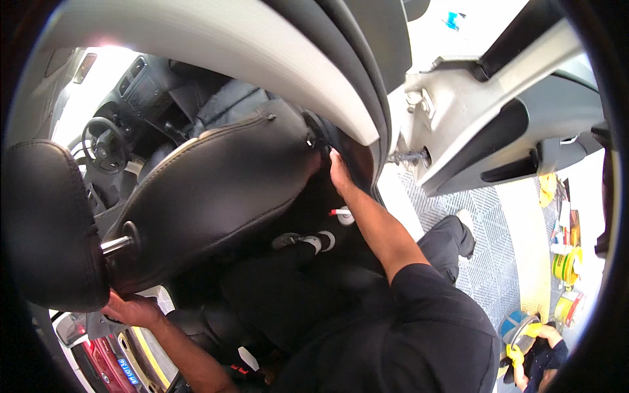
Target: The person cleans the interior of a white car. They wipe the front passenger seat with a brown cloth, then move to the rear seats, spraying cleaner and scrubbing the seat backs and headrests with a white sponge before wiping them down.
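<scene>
A black leather front car seat back leans across the view. Its headrest stands off on a metal post at the left. My left hand is at the lower corner where headrest and seat back meet, its fingertips partly hidden. At the seat's far lower side, beside the door pillar, my right hand reaches down with the thumb raised. Its other fingers are hidden. A white round object with a red-and-white stick beside it lies in the dark footwell under my right forearm.
The open car door stands to the right. Beyond the seat is a steering wheel. A co-worker's hands are near a blue bucket, with yellow cloth. A red car shows at lower left, and red belt buckles below.
</scene>
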Demonstrator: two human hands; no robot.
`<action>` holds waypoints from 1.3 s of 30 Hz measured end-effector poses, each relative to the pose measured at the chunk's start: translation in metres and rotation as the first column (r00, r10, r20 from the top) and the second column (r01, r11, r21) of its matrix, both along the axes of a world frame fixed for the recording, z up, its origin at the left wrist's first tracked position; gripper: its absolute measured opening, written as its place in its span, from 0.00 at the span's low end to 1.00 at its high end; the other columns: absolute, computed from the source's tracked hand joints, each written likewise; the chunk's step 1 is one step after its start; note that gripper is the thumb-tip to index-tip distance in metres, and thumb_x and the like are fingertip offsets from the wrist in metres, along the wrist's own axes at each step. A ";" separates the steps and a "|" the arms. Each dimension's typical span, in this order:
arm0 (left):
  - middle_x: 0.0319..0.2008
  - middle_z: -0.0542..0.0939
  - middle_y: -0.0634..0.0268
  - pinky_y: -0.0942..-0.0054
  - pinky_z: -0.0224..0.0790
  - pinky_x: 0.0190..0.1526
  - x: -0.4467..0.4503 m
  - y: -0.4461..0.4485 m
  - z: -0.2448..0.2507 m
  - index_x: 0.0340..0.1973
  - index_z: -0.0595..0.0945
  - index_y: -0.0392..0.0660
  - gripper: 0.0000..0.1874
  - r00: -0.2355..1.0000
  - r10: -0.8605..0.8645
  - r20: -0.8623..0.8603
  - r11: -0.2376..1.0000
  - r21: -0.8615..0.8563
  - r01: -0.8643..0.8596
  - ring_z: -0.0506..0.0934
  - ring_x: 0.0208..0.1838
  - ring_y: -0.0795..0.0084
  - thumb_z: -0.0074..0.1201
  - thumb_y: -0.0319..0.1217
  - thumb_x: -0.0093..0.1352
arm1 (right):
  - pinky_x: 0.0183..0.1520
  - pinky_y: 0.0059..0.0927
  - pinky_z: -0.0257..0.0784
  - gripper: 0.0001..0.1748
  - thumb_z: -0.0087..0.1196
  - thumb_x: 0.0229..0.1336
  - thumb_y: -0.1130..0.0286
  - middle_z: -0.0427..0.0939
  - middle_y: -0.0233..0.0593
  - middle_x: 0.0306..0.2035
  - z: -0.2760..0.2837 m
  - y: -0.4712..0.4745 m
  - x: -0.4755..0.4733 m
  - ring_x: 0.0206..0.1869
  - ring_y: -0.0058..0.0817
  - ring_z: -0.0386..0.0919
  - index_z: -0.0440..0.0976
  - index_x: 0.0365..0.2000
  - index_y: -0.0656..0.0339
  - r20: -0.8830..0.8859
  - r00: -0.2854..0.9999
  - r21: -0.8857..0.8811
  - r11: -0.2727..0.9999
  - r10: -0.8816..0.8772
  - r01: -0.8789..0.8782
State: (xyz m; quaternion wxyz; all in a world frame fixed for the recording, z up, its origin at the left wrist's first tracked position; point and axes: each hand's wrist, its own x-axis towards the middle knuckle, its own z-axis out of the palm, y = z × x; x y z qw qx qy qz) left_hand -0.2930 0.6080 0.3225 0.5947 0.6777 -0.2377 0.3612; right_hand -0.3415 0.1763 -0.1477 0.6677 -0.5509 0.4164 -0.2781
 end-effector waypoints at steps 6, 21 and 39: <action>0.72 0.69 0.43 0.52 0.56 0.78 0.001 -0.008 -0.001 0.74 0.61 0.37 0.36 0.986 0.142 0.084 0.985 0.085 -0.149 0.70 0.73 0.52 0.40 0.52 0.83 | 0.77 0.45 0.57 0.40 0.45 0.73 0.41 0.69 0.53 0.72 -0.022 -0.031 0.046 0.76 0.46 0.62 0.68 0.70 0.64 -0.112 0.992 0.055 0.997 0.063 -0.058; 0.76 0.60 0.43 0.49 0.54 0.77 0.003 -0.028 -0.020 0.77 0.60 0.37 0.37 0.794 0.230 0.563 0.779 0.383 -0.497 0.61 0.78 0.51 0.37 0.53 0.84 | 0.76 0.45 0.59 0.53 0.47 0.68 0.29 0.62 0.50 0.76 -0.013 -0.051 0.064 0.77 0.46 0.61 0.59 0.76 0.62 -0.217 0.964 -0.042 0.985 0.152 -0.165; 0.61 0.73 0.42 0.52 0.69 0.63 0.031 0.007 -0.014 0.64 0.77 0.33 0.24 0.528 0.253 0.810 0.553 0.327 -0.766 0.74 0.63 0.48 0.48 0.41 0.83 | 0.65 0.44 0.71 0.40 0.52 0.68 0.36 0.81 0.52 0.60 0.077 -0.035 0.032 0.64 0.46 0.78 0.75 0.64 0.60 -0.194 0.974 0.043 0.993 0.116 -0.110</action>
